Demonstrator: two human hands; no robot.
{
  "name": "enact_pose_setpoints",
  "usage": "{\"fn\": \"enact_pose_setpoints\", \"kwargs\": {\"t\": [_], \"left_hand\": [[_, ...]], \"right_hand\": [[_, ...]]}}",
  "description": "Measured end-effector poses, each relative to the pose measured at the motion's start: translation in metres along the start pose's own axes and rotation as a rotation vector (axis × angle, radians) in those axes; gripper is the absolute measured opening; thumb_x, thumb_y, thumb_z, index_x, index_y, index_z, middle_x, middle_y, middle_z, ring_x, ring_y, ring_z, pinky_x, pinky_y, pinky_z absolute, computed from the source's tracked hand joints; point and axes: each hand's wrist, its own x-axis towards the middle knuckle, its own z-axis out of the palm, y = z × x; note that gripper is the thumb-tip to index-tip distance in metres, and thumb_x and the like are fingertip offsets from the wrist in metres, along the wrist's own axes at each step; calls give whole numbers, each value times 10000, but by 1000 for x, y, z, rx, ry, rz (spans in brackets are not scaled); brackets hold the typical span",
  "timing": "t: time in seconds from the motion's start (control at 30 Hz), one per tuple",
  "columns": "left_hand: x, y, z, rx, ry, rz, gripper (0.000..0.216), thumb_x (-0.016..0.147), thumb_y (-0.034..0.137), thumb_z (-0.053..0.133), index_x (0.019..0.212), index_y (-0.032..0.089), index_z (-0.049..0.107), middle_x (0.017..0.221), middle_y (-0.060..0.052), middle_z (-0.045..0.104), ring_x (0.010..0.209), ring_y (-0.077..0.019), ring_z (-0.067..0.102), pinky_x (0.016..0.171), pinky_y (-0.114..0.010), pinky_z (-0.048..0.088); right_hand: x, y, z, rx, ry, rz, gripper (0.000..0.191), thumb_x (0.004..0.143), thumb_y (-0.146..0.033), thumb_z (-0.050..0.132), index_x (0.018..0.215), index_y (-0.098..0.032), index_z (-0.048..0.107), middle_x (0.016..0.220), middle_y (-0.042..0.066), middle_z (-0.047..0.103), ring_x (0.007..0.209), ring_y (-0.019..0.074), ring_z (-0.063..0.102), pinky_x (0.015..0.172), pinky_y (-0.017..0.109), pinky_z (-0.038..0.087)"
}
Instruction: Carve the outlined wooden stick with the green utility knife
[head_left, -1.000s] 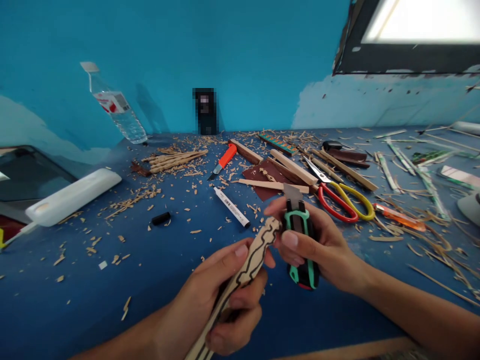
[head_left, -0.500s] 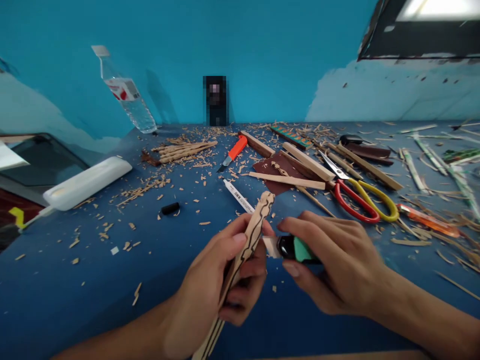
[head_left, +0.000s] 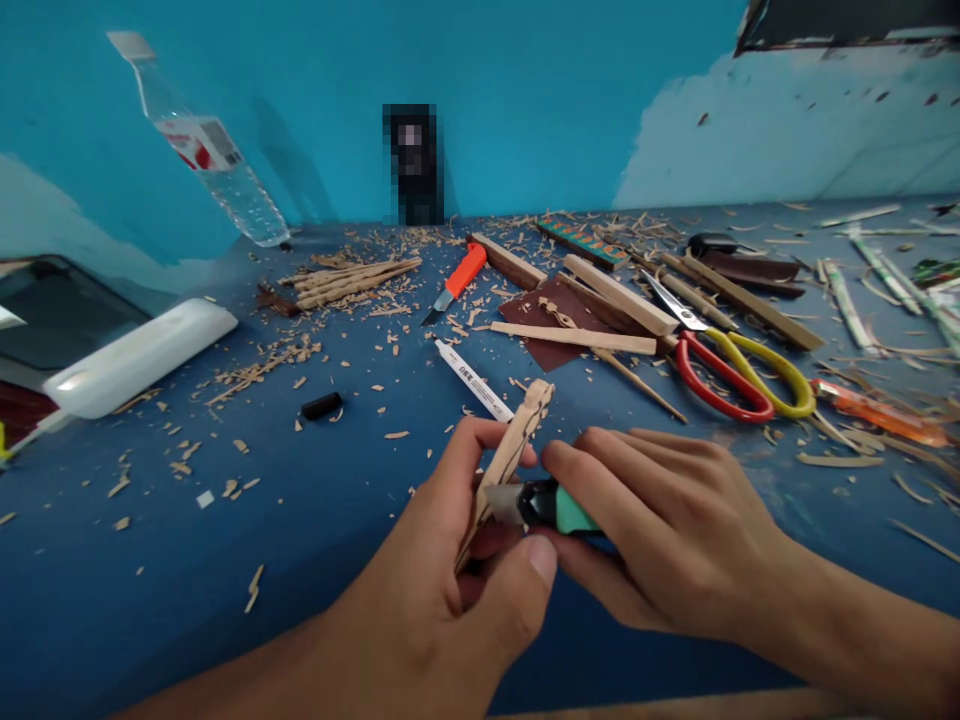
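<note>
Both hands — left hand [head_left: 442, 590], right hand [head_left: 675, 530] — meet.

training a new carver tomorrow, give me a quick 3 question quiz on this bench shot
1. True or false: the left hand holds the wooden stick.
2. Which tool is in the right hand?
A. red and yellow scissors
B. green and black knife
C. orange knife
3. Fill in: the white marker lies on the blue ____.

Key:
1. True.
2. B: the green and black knife has its blade against the stick; the red and yellow scissors and orange knife lie on the table.
3. table.
</note>
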Motion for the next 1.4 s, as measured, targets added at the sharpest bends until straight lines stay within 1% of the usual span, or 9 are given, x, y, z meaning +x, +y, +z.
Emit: {"fn": "enact_pose_setpoints", "kwargs": {"t": [0.1,0.23,0.37,0.57,0.77,0.93,1.1,1.3,1.4], "left_hand": [[1,-3,0,107,48,8,501,927,552,688,1335,345,483,847,35,590,670,-121,440,545,-188,398],[3,-5,-2,324,168,122,430,968,558,623,1293,292,529,815,18,624,663,-131,504,541,-206,401],[4,-10,-6,427,152,117,413,1021,542,543,1349,295,500,676,69,473,516,-113,404,458,-210,344],[5,-21,-8,445,198,65,394,1034,571,490,1352,338,481,748,58,446,560,-116,419,464,-186,354],[8,-19,-4,377,242,62,341,1014,519,568,1295,328,538,761,57,441,561,-116,375,465,-188,326],[12,-21,-3,340,260,88,258,1013,457,594,1214,295,583,722,62,423,553,-123,348,480,-208,312],[11,-23,-3,426,261,105,261,1027,537,531,1070,280,547,706,66,410,557,-117,357,490,-216,324],[6,-19,-4,494,239,111,317,1029,609,481,1196,341,452,780,73,431,583,-106,359,523,-220,364],[4,-17,-5,443,178,117,377,1003,628,519,1238,353,416,881,48,466,689,-129,440,590,-240,423]], "right_hand": [[0,-1,0,4,-9,6,336,1073,-344,433,942,-141,668,704,52,680,519,185,594,471,355,404],[-2,-3,2,-36,14,35,308,1070,-342,439,996,-143,663,800,80,740,571,189,647,499,358,414],[-3,-7,4,-77,24,94,299,1075,-345,447,935,-172,646,844,82,754,560,171,637,490,356,385],[-3,-11,5,-104,29,141,302,1068,-338,463,853,-198,622,810,76,735,534,181,616,471,357,380],[-4,-11,5,-121,-7,155,237,1047,-328,503,930,-176,642,855,79,737,544,200,625,476,364,398],[-5,-12,7,-135,-8,157,245,1053,-314,480,936,-168,639,851,80,725,538,197,617,490,365,407],[-5,-9,6,-137,28,140,242,1065,-323,475,937,-174,618,807,59,701,549,190,614,500,347,412],[-7,-4,7,-48,-7,143,220,1046,-342,481,963,-186,612,744,3,638,513,173,580,485,348,367],[-8,-2,8,95,-44,253,160,994,-352,566,1001,-196,597,780,-15,657,545,155,601,494,329,349]]}}
